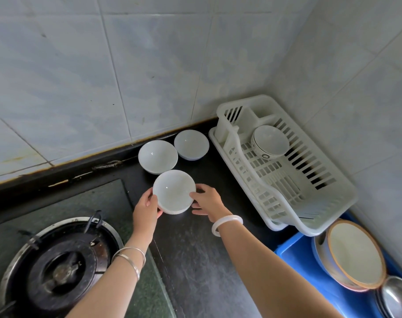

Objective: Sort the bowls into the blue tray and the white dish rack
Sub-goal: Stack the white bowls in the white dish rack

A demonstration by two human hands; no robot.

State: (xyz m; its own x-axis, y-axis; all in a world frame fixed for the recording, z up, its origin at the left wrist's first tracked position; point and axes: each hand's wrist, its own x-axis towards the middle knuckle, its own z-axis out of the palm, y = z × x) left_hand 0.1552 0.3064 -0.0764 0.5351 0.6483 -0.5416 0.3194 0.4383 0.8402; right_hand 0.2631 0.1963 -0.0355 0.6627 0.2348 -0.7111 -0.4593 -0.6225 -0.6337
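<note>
Left grip (147, 204) and right grip (207, 200) clasp opposite sides of the stacked shallow white ceramic bowls (174, 191), curled round the rims, just left of the white slatted plastic dish rack (282, 180).

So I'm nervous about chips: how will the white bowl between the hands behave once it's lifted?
The bowl looks glossy and rigid, probably ceramic or glass, so likely slippery and breakable. Layered rims at its near edge suggest nested bowls, so probably heavier than one. The left hand and right hand on opposite sides should steady it.
</note>
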